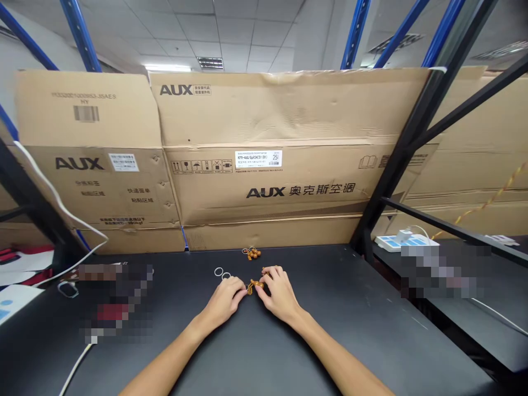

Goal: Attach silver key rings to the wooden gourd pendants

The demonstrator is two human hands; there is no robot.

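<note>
My left hand (226,298) is closed, thumb and index pressed together at the yellowish cord of a small brown bead charm (256,284). From the other side my right hand (280,292) has its thumb and fingers closed around the glossy, rounded beads of the same charm. The right fingers hide part of it. Just beyond my left fingers lie two thin silvery rings, one whole ring (218,271) and one partly covered ring (226,275). Farther back on the black tabletop (305,341) rests a similar brown bead charm (253,253) with a ring at its left.
Large cardboard boxes (264,121) stand behind the table. Black rack posts (396,148) rise at the sides. A white cable (78,220) runs down the left, near a blurred object. A power strip (404,242) sits at the right on another surface.
</note>
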